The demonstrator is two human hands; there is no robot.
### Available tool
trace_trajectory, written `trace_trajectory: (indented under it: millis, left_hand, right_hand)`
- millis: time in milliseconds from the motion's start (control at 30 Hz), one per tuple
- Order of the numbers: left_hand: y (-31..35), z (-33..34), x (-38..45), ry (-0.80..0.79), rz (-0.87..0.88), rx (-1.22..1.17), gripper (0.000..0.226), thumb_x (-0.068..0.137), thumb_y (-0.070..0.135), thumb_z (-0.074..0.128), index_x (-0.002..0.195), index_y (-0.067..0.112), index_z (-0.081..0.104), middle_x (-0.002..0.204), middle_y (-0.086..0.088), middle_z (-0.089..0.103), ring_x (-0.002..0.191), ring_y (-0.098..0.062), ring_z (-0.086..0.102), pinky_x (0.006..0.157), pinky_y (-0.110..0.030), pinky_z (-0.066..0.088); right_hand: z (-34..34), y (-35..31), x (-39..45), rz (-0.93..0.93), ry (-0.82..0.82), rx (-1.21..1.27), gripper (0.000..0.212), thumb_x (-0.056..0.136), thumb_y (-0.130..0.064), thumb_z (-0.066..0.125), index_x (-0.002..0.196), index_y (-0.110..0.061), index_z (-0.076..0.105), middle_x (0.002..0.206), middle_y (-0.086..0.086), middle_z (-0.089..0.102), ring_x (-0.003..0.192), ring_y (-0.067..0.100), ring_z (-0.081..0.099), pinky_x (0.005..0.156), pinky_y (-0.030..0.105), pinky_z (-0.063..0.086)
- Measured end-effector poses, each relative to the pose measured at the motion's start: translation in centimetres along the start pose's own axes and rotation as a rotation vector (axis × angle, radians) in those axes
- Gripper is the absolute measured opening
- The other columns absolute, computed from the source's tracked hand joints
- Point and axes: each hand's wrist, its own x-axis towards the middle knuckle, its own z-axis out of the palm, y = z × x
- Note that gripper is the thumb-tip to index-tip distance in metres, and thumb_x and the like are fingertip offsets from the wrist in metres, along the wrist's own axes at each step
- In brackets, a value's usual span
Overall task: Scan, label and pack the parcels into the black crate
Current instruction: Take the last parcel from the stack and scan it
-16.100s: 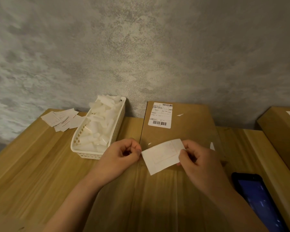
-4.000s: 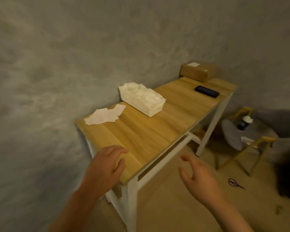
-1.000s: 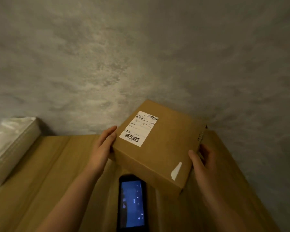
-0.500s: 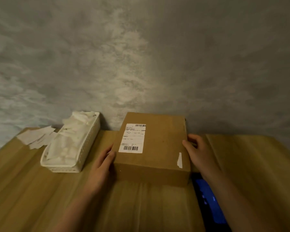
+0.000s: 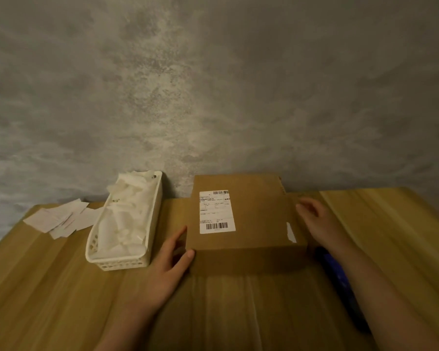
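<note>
Presently: parcel [image 5: 249, 216], brown carton, flat on desk [image 5: 61, 287], rear edge against wall, shipping label [image 5: 216, 212] up. Long axis running left to right between the hands. Left hand [image 5: 167, 264] at parcel's near-left corner, fingers straight, touching the side, clamping nothing. Right hand [image 5: 314, 219] at parcel's right edge, fingers loosely spread, holding nothing. Phone [image 5: 340, 282] just right of parcel's near corner, under right forearm, so right hand nearer for scanning. White basket [image 5: 122, 259] just left of parcel.
</note>
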Motion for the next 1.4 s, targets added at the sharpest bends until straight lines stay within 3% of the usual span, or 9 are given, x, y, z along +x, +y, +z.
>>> trace_trajectory:
  millis: [100, 267, 367, 500, 700, 833, 967, 1133, 1400]
  left_hand:
    - [-1.2, -0.3, 0.3, 0.003, 0.028, 0.009, 0.065, 0.087, 0.052, 0.053, 0.147, 0.048, 0.030, 0.137, 0.026, 0.047, 0.118, 0.009, 0.051, 0.084, -0.011, 0.044]
    - [-1.5, 0.3, 0.3, 0.025, 0.077, 0.056, 0.055, 0.099, 0.031, 0.053, 0.150, 0.037, 0.032, 0.129, 0.026, 0.049, 0.100, 0.032, 0.047, 0.074, 0.003, 0.041]
    - [-1.9, 0.2, 0.4, 0.027, 0.102, 0.040, 0.057, 0.096, 0.032, 0.055, 0.149, 0.035, 0.035, 0.133, 0.023, 0.051, 0.107, 0.026, 0.050, 0.081, -0.003, 0.043]
    - [-2.5, 0.1, 0.7, 0.024, 0.122, 0.033, 0.060, 0.093, 0.035, 0.056, 0.149, 0.036, 0.036, 0.137, 0.018, 0.052, 0.113, 0.020, 0.052, 0.088, -0.009, 0.042]
    - [-2.8, 0.1, 0.8, 0.030, 0.150, 0.014, 0.061, 0.091, 0.036, 0.056, 0.149, 0.033, 0.038, 0.134, 0.023, 0.053, 0.116, 0.016, 0.052, 0.093, -0.014, 0.045]
    - [-2.7, 0.3, 0.8, 0.028, 0.162, 0.025, 0.054, 0.098, 0.022, 0.055, 0.148, 0.033, 0.037, 0.130, 0.028, 0.052, 0.113, 0.022, 0.050, 0.084, 0.000, 0.042]
    - [-3.0, 0.1, 1.0, 0.026, 0.166, 0.035, 0.056, 0.098, 0.027, 0.055, 0.150, 0.032, 0.036, 0.137, 0.021, 0.052, 0.115, 0.020, 0.050, 0.086, -0.003, 0.042]
    - [-3.1, 0.2, 1.0, 0.022, 0.166, 0.007, 0.056, 0.097, 0.027, 0.055, 0.149, 0.032, 0.037, 0.136, 0.019, 0.053, 0.113, 0.019, 0.052, 0.082, 0.000, 0.043]
    - [-3.4, 0.0, 1.1, 0.026, 0.182, 0.030, 0.058, 0.095, 0.033, 0.056, 0.150, 0.034, 0.037, 0.139, 0.016, 0.053, 0.117, 0.017, 0.051, 0.091, -0.012, 0.042]
  right_hand:
    - [-1.7, 1.5, -1.8, -0.048, 0.118, -0.240, 0.044, 0.098, -0.037, 0.051, 0.138, -0.018, 0.048, 0.139, 0.004, 0.052, 0.123, 0.023, 0.051, 0.091, 0.032, 0.043]
    - [-3.9, 5.5, -4.8, 0.016, 0.085, -0.558, 0.076, 0.086, -0.059, 0.057, 0.145, -0.016, 0.038, 0.141, 0.008, 0.051, 0.122, 0.025, 0.052, 0.097, 0.036, 0.046]
    - [-4.1, 7.0, -6.3, 0.060, -0.008, -0.615, 0.107, 0.065, -0.086, 0.050, 0.146, -0.018, 0.034, 0.139, 0.004, 0.051, 0.119, 0.022, 0.052, 0.096, 0.035, 0.047]
    - [-3.8, 8.6, -7.2, 0.107, -0.008, -0.707, 0.124, 0.052, -0.096, 0.050, 0.145, -0.016, 0.033, 0.136, 0.004, 0.050, 0.117, 0.021, 0.051, 0.097, 0.039, 0.047]
    - [-4.7, 9.4, -7.8, 0.128, -0.034, -0.571, 0.112, 0.048, -0.081, 0.064, 0.140, -0.023, 0.038, 0.118, 0.000, 0.053, 0.105, 0.017, 0.052, 0.092, 0.038, 0.051]
    - [-4.6, 10.0, -7.8, 0.121, 0.008, -0.543, 0.101, 0.049, -0.074, 0.068, 0.134, -0.026, 0.044, 0.109, -0.002, 0.054, 0.098, 0.015, 0.054, 0.086, 0.037, 0.053]
    - [-4.4, 9.3, -8.0, 0.137, 0.049, -0.541, 0.076, 0.061, -0.060, 0.077, 0.121, -0.021, 0.052, 0.102, 0.000, 0.053, 0.089, 0.013, 0.054, 0.075, 0.029, 0.051]
    - [-5.3, 6.7, -8.2, 0.136, 0.076, -0.544, 0.061, 0.065, -0.062, 0.074, 0.109, -0.024, 0.055, 0.096, 0.000, 0.056, 0.076, 0.010, 0.057, 0.056, 0.022, 0.045]
    - [-5.4, -2.9, -9.4, 0.016, -0.010, -0.655, 0.086, 0.071, -0.066, 0.068, 0.141, -0.025, 0.040, 0.115, -0.001, 0.047, 0.089, 0.012, 0.050, 0.062, 0.021, 0.039]
